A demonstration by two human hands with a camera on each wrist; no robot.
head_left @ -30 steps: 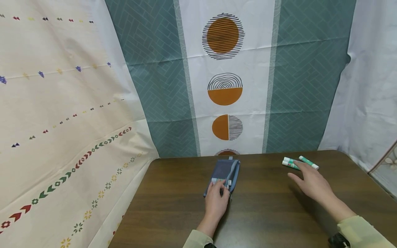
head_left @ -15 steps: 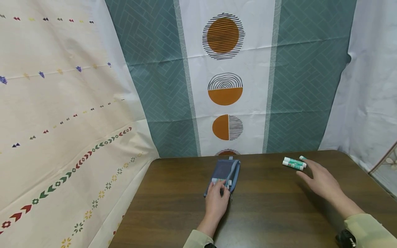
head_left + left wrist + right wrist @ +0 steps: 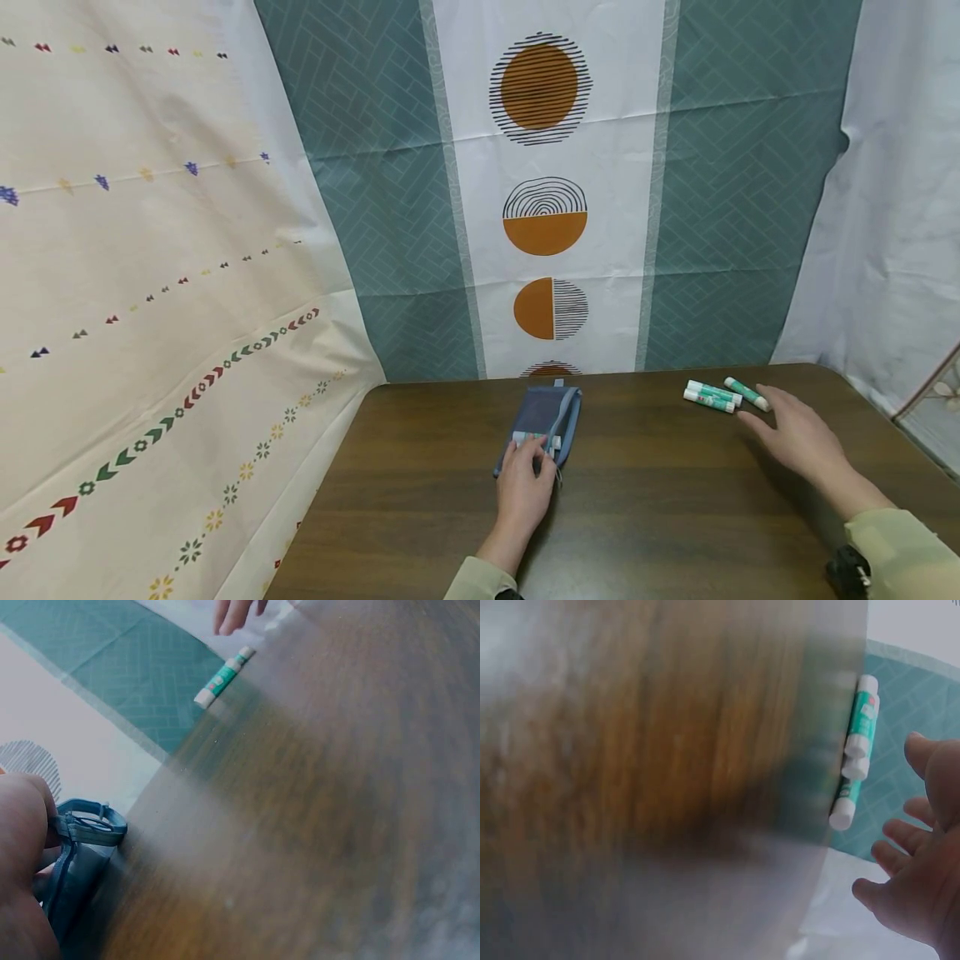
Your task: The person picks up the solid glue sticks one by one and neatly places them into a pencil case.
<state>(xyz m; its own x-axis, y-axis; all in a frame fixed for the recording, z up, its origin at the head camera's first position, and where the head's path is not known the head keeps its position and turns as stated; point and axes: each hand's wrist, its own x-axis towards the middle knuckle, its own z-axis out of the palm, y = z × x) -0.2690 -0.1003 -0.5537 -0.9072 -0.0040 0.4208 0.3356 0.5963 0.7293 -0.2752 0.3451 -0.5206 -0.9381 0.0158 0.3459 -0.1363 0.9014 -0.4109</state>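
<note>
A dark blue zippered pouch lies on the table, its opening towards me. My left hand grips the near end of the pouch, fingers curled at the opening, where a white-and-pale-blue item shows, partly covered. The left wrist view shows the hand at the pouch's zipped edge. Three green-and-white glue sticks lie at the back right: two side by side and one glue stick slanted beside them. My right hand hovers just right of the slanted stick, fingers spread and holding nothing, as the right wrist view shows.
The brown wooden table stretches between the two hands. Its back edge meets a hanging green-and-white cloth. Patterned cream fabric hangs along the left side, and white fabric along the right.
My right hand has moved rightward, from over the paired glue sticks, past the slanted one, to its right side. The sticks stay where they were. My left hand and the pouch have not moved.
</note>
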